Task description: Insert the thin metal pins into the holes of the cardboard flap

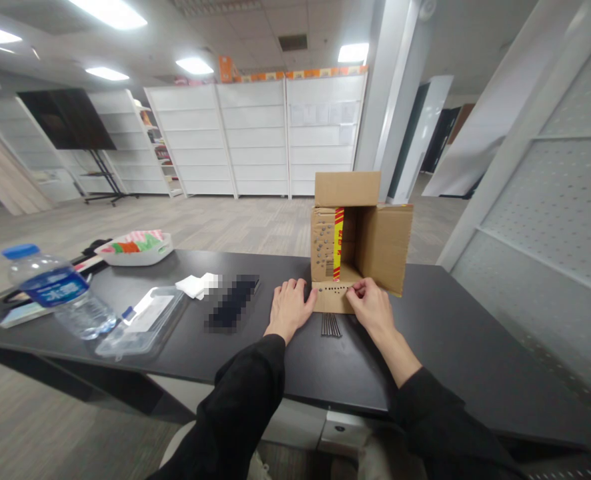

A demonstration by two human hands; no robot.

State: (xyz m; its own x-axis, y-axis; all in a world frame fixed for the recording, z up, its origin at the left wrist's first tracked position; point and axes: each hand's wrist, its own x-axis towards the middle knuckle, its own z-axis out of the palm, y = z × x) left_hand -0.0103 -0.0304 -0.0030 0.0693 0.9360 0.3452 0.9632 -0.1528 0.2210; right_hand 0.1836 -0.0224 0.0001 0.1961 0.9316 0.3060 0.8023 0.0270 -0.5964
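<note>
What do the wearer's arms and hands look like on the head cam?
Both the left hand and right hand are bare: no gloves, and no rings or watch that I can see. The left sleeve and right sleeve are long, black and plain, with no visible markings.

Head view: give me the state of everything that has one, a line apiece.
Cardboard box: open, flaps spread
Nails: lying side by side
Left hand: lowered at the box's left side
Right hand: thumb and fingertips together at the front flap
Water bottle: capped
Screen: dark
Ceiling lights: lit
</note>
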